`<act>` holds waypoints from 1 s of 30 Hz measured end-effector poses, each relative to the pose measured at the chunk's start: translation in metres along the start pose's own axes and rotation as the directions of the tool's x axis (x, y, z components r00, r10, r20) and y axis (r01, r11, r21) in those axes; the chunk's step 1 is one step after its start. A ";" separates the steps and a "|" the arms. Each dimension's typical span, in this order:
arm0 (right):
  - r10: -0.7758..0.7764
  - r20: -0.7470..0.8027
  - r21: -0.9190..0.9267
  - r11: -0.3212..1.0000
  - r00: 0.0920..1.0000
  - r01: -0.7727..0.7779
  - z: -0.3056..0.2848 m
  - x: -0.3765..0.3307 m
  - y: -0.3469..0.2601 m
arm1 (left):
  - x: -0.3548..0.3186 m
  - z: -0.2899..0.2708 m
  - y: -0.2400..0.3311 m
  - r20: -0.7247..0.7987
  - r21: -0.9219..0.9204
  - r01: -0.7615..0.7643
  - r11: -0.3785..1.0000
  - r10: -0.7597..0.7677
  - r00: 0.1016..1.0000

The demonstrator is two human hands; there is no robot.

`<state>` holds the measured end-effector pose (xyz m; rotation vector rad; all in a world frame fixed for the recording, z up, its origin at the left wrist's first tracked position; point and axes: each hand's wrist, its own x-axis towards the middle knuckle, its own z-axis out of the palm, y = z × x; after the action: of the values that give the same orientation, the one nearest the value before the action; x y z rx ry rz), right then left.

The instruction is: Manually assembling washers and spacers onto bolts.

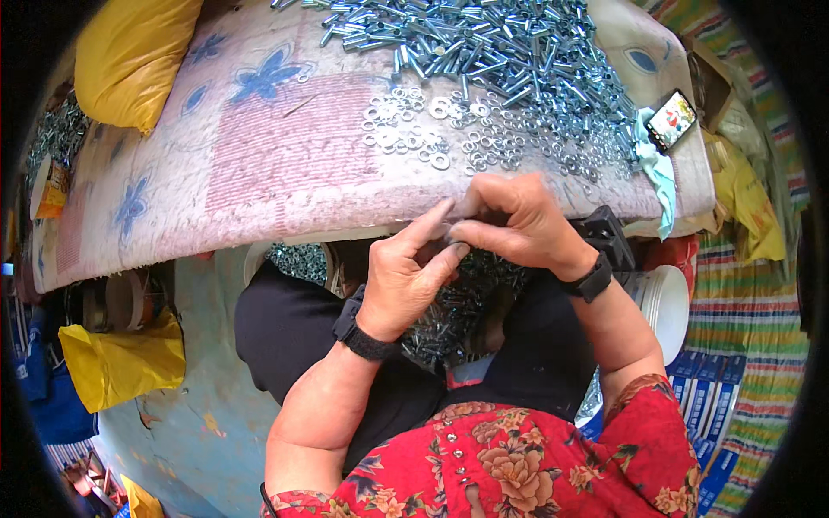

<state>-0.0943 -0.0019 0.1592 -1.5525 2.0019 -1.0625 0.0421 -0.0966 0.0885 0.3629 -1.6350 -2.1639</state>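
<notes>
My left hand (404,274) and my right hand (518,223) meet at the near edge of the table, fingertips almost touching. Both are closed in a pinch; whatever small piece lies between the fingers is hidden. Just beyond them, loose washers (439,161) and small rings (492,147) are spread on the cloth. Behind these rises a big heap of shiny metal sleeves and bolts (484,52). Below my hands, between my knees, a mass of dark bolts (458,311) shows partly.
A patterned cloth (294,186) covers the table. A phone (672,121) leans on a pale green rag (658,177) at right. A yellow sack (134,60) lies far left. Under the table edge stand a container of nuts (298,263) and a white bucket (669,311).
</notes>
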 end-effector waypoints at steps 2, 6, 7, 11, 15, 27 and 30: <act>-0.091 0.013 -0.042 0.995 0.996 0.091 0.006 0.005 -0.004 | -0.002 -0.006 -0.001 0.019 0.058 -0.007 0.998 0.006 1.000; 0.030 -0.014 0.008 1.000 0.999 -0.030 0.012 0.006 -0.006 | -0.004 -0.008 0.001 -0.024 0.096 -0.018 0.995 0.020 1.000; -0.003 -0.012 0.022 1.000 1.000 0.003 0.012 0.006 -0.007 | -0.003 -0.008 0.002 -0.026 0.094 -0.018 0.995 0.021 0.999; -0.080 -0.056 0.028 0.996 0.995 0.082 0.017 0.006 -0.010 | -0.003 -0.007 -0.002 -0.020 0.135 -0.049 0.990 0.052 0.998; 0.091 -0.088 -0.059 0.994 0.992 -0.097 0.015 0.003 -0.002 | -0.001 -0.008 0.003 0.006 0.136 0.006 0.991 -0.007 1.000; -0.033 -0.280 -0.120 0.993 0.959 -0.001 0.001 0.028 0.014 | 0.003 -0.007 0.004 -0.016 -0.090 0.047 0.995 -0.049 0.999; -0.174 -0.240 -0.389 0.919 0.955 0.070 0.008 0.043 0.037 | 0.004 -0.004 0.004 -0.043 -0.183 0.055 0.982 -0.064 0.997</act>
<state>-0.1255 -0.0417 0.1318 -1.8292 2.4385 -1.0250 0.0405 -0.1029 0.0911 0.4105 -1.4038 -2.3081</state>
